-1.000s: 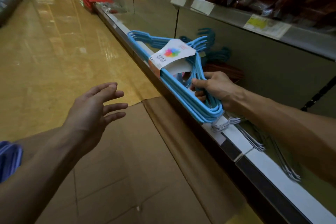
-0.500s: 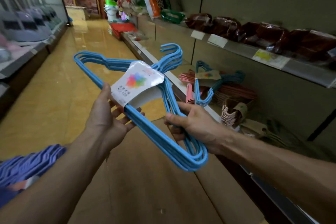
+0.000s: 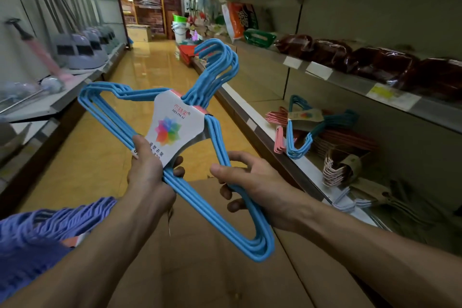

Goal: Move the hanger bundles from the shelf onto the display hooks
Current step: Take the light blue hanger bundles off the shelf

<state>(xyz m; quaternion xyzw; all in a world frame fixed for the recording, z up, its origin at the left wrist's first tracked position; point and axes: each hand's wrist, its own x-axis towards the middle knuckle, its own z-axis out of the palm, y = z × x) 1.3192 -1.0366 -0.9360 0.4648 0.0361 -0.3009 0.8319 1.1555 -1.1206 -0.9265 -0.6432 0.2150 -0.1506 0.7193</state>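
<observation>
You hold a blue hanger bundle (image 3: 220, 197) in both hands over the aisle, hooks pointing up and away. Your left hand (image 3: 150, 175) grips its long bottom bars beside the white card sleeve (image 3: 175, 125); your right hand (image 3: 252, 187) curls round one sloping arm. On the lower shelf (image 3: 252, 122) to your right lie another blue bundle (image 3: 300, 137), a pink bundle (image 3: 278, 130) and pale ones. A purple bundle (image 3: 37, 230) hangs under your left forearm.
</observation>
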